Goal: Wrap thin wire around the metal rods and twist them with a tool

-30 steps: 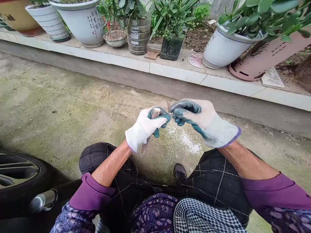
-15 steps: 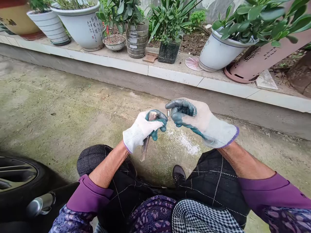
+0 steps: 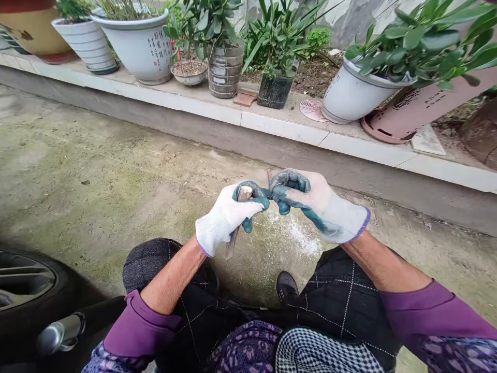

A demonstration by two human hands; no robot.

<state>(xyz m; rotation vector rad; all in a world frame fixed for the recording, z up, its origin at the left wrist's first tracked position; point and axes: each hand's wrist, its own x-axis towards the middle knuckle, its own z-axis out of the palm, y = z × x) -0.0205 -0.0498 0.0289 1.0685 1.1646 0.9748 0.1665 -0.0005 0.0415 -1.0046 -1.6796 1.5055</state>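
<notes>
Both my hands wear white knit gloves with teal-coated palms, held over my knees. My left hand (image 3: 233, 212) is curled round a slim brown metal tool (image 3: 234, 239) whose lower end pokes out below the fist. My right hand (image 3: 310, 199) has its fingers pinched together on a small thin rusty piece (image 3: 269, 177) that sticks up between the two hands. The fingertips of both hands touch. What the small piece is I cannot make out.
A raised tiled ledge (image 3: 279, 127) runs across the back with several potted plants, including a white pot (image 3: 144, 44) and a tilted white pot (image 3: 351, 96). White powder (image 3: 301, 235) marks the mossy concrete ground. A car tyre (image 3: 27, 290) and exhaust pipe (image 3: 60, 334) sit at the lower left.
My right hand has moved left and down until its fingertips meet the left hand's. The view has tilted slightly downward.
</notes>
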